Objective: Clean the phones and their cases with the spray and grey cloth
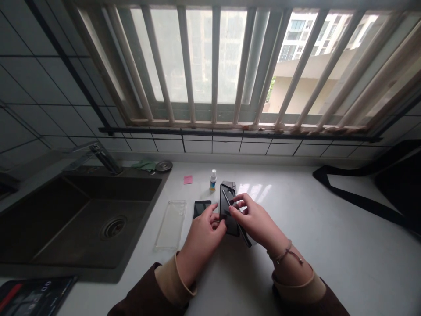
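Note:
My left hand (204, 232) is closed on the left edge of a black phone case (225, 214); a camera cutout shows near the case's top. In my right hand (255, 216) is a dark phone (243, 234), tilted up on its side so that mostly its thin edge shows. The phone lies against the right part of the case, and my right fingers partly cover it. Just left of the case, a smaller black phone (201, 207) lies flat, partly behind my left hand. A clear phone case (171, 224) rests farther left.
A small white spray bottle (213, 181) stands behind the phones, near a pink sticky note (188, 179). At left is a dark sink (138, 219) with a faucet (103, 158), a green cloth (144, 165) and a drain strainer (163, 166). A black strap (345, 191) lies at right.

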{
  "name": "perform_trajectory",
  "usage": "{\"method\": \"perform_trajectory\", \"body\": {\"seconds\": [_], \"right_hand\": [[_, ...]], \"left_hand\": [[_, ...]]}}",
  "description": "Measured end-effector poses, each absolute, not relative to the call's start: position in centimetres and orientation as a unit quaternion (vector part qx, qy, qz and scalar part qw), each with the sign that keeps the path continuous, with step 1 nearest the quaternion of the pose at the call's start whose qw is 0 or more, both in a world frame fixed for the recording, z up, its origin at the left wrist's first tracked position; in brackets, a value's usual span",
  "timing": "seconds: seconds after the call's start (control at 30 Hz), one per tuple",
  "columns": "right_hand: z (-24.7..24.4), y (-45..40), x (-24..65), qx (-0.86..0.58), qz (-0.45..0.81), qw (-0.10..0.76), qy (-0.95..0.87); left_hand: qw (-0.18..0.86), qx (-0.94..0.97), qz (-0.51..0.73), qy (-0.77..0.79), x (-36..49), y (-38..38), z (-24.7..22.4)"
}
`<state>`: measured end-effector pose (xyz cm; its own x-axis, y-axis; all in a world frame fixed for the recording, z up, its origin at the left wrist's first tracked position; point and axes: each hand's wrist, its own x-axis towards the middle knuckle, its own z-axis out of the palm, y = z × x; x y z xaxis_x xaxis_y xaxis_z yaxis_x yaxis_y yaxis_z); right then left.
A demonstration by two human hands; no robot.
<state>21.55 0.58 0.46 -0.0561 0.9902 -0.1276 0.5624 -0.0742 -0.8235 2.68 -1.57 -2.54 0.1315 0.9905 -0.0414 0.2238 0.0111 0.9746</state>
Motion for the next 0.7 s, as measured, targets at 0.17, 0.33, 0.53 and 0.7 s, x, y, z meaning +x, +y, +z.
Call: {"method": "perform_trajectory", "body": {"seconds": [0.17, 0.33, 0.53, 0.7], "right_hand": [[0.3, 0.4, 21.2, -0.671, 0.330, 0.247, -0.617], [0.3, 0.5, 20.9, -0.696, 0.301, 0.237, -0.607], [-0.2, 0.9, 21.1, -0.691, 0.339, 0.259, -0.584], [-1.1, 1.3, 21.5, -0.665, 0.399, 0.295, -0.558]], "left_hand": [[0.513, 0.571, 0.406, 0.496, 3.0, -1.8, -2.6], [0.512, 0.607, 0.399, 0.458, 3.3, -2.7, -2.1], [0.523, 0.615, 0.395, 0.438, 3.6, -3.3, -1.1], [0.516, 0.645, 0.382, 0.414, 3.5, -3.4, -0.4]]}}
